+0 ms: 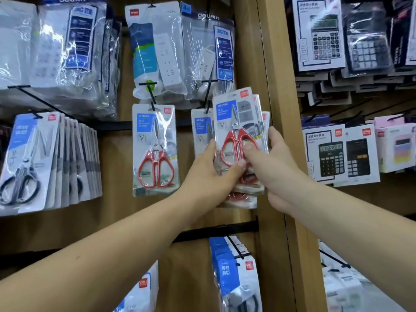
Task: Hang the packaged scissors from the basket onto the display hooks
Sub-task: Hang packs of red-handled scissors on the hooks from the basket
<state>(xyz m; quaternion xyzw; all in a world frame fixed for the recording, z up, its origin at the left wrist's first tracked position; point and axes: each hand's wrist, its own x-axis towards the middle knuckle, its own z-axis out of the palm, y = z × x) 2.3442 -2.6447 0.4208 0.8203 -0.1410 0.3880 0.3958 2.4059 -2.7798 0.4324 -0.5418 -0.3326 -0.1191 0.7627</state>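
Note:
Both my hands hold a small stack of packaged red-handled scissors (239, 122) up against the display wall. My left hand (211, 174) grips the stack's lower left side, thumb across the front. From the right, my right hand (272, 163) grips it, thumb on the front pack's red handles. The stack's top sits just right of a black display hook (208, 93), where another pack of red scissors (200, 131) hangs behind it. A single pack of red scissors (155, 149) hangs on the hook to the left. The basket is out of view.
Black-handled scissors packs (45, 158) fill the hooks at the left. Power strips in bags (171, 52) hang above. A wooden upright (279, 109) stands right of the stack, with boxed calculators (337, 152) beyond it. More packs (234, 273) hang below.

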